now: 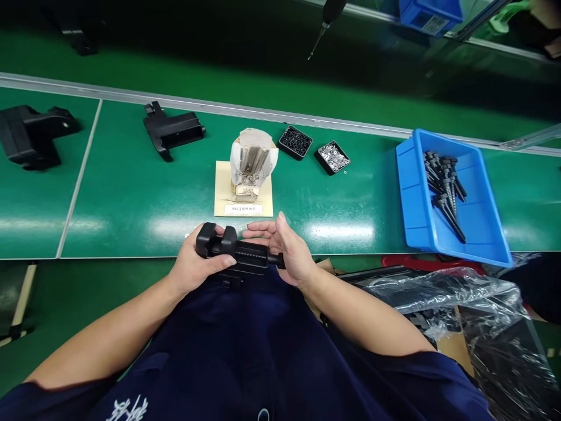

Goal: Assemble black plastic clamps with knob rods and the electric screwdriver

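Note:
My left hand (195, 266) is closed around a black plastic clamp bracket (245, 257) with two rounded jaws at its left end. The bracket is held level in front of my body, at the near edge of the bench. At its right end a short dark knob (276, 260) sticks out and meets the palm of my right hand (291, 251). That hand's fingers and thumb are stretched out and apart, not wrapped round it. Just beyond my hands stands a fixture (252, 161), wrapped in whitish material, on a cream base plate (222, 187) with a label.
Behind the fixture are a box of small black screws (295, 142) and a box of silver washers (333, 156). At right, a blue bin (477, 204) holds several black threaded bolts (447, 187). Two black brackets (173, 128) lie at left. A screwdriver (326, 23) hangs overhead.

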Available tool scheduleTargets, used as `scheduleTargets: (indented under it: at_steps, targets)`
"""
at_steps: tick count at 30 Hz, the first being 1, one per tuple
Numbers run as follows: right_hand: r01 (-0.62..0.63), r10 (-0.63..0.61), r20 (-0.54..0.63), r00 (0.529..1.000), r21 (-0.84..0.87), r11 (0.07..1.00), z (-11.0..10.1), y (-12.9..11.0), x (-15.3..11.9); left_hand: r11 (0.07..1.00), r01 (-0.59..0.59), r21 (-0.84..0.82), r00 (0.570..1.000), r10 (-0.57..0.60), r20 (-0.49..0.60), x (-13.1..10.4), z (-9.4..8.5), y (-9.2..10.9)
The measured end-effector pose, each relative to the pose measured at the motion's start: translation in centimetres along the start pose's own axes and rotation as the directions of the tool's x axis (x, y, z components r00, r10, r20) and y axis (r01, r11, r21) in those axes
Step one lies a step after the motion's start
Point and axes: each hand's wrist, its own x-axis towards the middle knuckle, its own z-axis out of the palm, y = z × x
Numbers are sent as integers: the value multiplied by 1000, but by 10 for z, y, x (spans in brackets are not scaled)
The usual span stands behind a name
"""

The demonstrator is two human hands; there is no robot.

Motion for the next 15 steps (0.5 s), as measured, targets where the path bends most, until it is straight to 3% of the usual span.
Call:
scheduleTargets:
  at_steps: [4, 15]
  targets:
    - [-36, 35, 27, 999, 56, 998, -3, 2, 3, 999, -22, 27, 999, 21, 46, 3, -3, -1]
    - [-8, 9, -4, 1000, 60, 998, -4, 1, 9, 996, -40, 75, 999, 38, 28, 5, -4, -1]
